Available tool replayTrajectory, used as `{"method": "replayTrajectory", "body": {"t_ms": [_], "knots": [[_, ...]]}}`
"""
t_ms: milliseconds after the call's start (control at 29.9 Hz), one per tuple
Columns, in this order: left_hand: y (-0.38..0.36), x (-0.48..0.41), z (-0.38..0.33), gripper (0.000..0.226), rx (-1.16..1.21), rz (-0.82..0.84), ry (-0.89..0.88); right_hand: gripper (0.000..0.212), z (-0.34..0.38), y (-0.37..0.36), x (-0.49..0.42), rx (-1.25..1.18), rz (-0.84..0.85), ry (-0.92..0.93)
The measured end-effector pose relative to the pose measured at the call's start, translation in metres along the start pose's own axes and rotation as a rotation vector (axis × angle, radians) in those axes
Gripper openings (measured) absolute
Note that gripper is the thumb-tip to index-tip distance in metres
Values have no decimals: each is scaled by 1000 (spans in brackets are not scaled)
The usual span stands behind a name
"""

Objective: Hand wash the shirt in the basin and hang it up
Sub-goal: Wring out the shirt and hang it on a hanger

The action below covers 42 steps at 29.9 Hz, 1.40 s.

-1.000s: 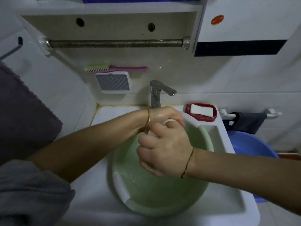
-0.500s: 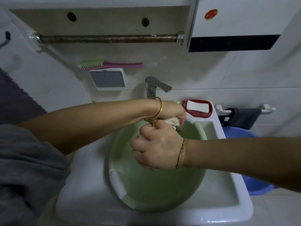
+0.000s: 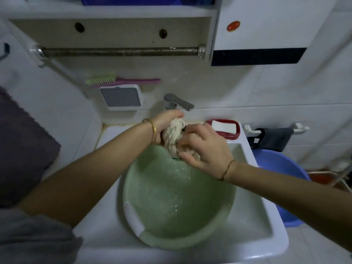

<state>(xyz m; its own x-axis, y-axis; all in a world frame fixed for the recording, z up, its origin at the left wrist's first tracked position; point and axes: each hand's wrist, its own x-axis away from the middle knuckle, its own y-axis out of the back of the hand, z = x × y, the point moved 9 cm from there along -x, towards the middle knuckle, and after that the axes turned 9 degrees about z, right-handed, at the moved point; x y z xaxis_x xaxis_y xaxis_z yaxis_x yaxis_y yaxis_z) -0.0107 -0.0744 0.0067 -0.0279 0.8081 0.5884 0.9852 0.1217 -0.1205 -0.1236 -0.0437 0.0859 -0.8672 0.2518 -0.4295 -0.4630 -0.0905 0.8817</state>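
A pale, twisted wet shirt (image 3: pixel 173 137) is bunched above the far rim of the green basin (image 3: pixel 152 239), which sits in the white sink and holds water. My left hand (image 3: pixel 165 121), with a gold bangle at the wrist, grips the upper end of the shirt under the tap. My right hand (image 3: pixel 206 147), with a thin cord bracelet, grips the lower end of the bunch. Most of the shirt is hidden inside the two fists.
A metal rail (image 3: pixel 120 52) runs under the shelf above. The tap (image 3: pixel 177 103) stands behind my hands, a red soap dish (image 3: pixel 225 127) to its right. A brush (image 3: pixel 122 80) lies on a wall holder. A blue tub (image 3: pixel 282 168) stands right of the sink; a dark towel (image 3: pixel 21 149) hangs left.
The shirt has come into view between my hands, twisted and lifted toward the tap. My right hand has shifted right and back; my left hand has turned upward.
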Motion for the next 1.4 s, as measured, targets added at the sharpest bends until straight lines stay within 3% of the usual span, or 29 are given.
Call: {"method": "replayTrajectory", "body": {"t_ms": [67, 134, 234, 301, 368, 434, 535, 635, 769, 835, 902, 1002, 1170, 1337, 1403], "knots": [[9, 10, -8, 38, 59, -82, -59, 41, -37, 2, 12, -320, -30, -313], [20, 26, -24, 43, -29, -234, -176, 63, -60, 4, 25, -431, -33, -510], [10, 50, -56, 49, -310, -347, -374, 89, -67, 12, 33, -635, -2, -600], [-10, 60, -66, 56, -392, -276, -409, 96, -52, 0, 35, -756, 204, -609], [-34, 61, -70, 57, -414, -142, -421, 91, -46, 0, 38, -806, 192, -604], [-53, 62, -76, 61, -305, -31, -450, 82, -55, 12, 48, -901, 1, -668], [-72, 58, -81, 96, -74, 67, -450, 55, -73, 42, 75, -971, -282, -770], [-112, 59, -73, 80, -146, 153, -437, 49, -85, 66, 98, -1058, -421, -841], [-164, 58, -79, 80, -311, 193, -544, 12, -94, 100, 122, -1122, -458, -784], [-184, 56, -95, 56, -324, 156, -636, 12, -107, 114, 141, -1181, -485, -820], [-206, 51, -106, 19, -306, 137, -710, 26, -127, 127, 164, -1198, -528, -884], [-238, 26, -110, 10, -210, 77, -700, 37, -158, 147, 192, -1153, -543, -959], [-300, -27, -98, 19, 103, 106, -459, 28, -214, 193, 238, -1097, -559, -998], [-350, -51, -111, 17, 248, 14, -560, 48, -269, 211, 272, -897, -228, -1058], [-363, -56, -115, 17, 230, -30, -590, 46, -282, 213, 274, -955, -137, -1033]]}}
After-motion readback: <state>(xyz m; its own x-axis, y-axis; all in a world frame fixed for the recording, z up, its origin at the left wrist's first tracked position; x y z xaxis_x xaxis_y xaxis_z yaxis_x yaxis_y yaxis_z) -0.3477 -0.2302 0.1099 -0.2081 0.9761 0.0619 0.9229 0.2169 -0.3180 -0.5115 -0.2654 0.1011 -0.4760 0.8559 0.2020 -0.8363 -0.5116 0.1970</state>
